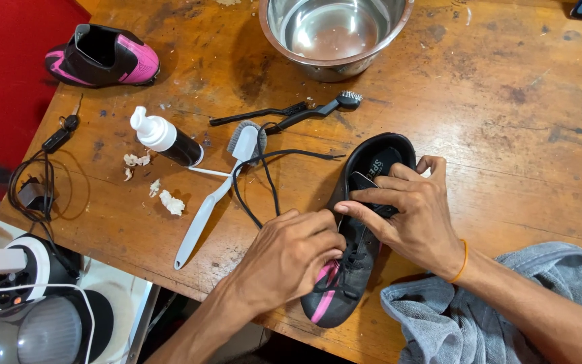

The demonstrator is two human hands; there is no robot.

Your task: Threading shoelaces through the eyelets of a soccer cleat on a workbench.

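Our left hand pinches the black lace at the black-and-pink shoe, lower centre; our right hand clasps its tongue. At top centre, the steel bowl seems to hold clear water.

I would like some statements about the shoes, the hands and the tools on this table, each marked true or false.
1. Both hands are on the black and pink shoe. True: the left hand is at the laces and the right hand is on the tongue.
2. The second shoe lies inside the metal bowl. False: it stands at the table's far left corner, apart from the bowl.
3. The white brush is held in the left hand. False: it lies on the table.
4. A grey towel lies under the right forearm. True.
5. The pump bottle stands upright. False: it lies on its side.
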